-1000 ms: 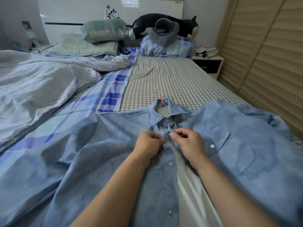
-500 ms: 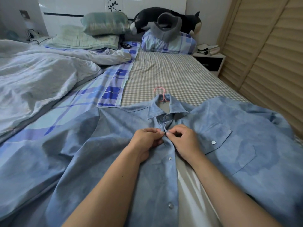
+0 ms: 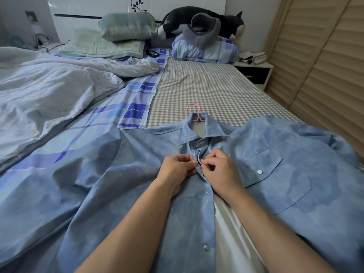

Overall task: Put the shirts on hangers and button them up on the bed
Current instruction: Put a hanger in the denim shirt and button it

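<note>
A blue denim shirt (image 3: 275,184) lies face up on the bed (image 3: 206,91), collar toward the headboard. A pink hanger (image 3: 195,113) sits inside it, its hook sticking out above the collar. The top collar snap looks closed. My left hand (image 3: 177,172) pinches the left front edge just below the collar. My right hand (image 3: 220,172) pinches the right front edge against it, at the second snap. Below my hands the front lies open, showing a white lining and two more snaps on the left edge.
A crumpled pale duvet (image 3: 49,91) covers the bed's left side. Pillows (image 3: 126,26) and a black plush toy (image 3: 197,18) lie by the headboard. A nightstand (image 3: 254,71) stands at the far right, and slatted wooden doors (image 3: 325,66) run along the right.
The view has tipped down slightly. The collar now lies flat with its top snap showing, and both hands pinch the front edges together a little lower down.
</note>
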